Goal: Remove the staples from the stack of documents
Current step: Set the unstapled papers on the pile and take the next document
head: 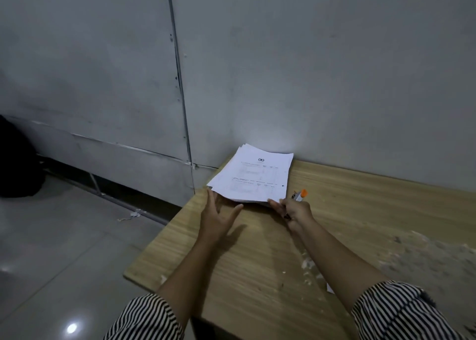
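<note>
Now, both hands at paper stack (253, 177)

Both bare forearms emerge from black-and-white striped sleeves (146, 316) pushed up near the elbows.

Dim, grey cast throughout. Brightest patch on wall (265, 133) just above stack of documents (253, 176), top sheet nearly blown out, print faint. Round glare spot on glossy floor (71, 328) far left of left hand (219, 217). Soft shadow of that hand falls on wooden table (360, 200), toward wrist. Debris beyond right hand (293, 211) smeared, blurry. Wall seams bow: wide-angle distortion at edges.
</note>
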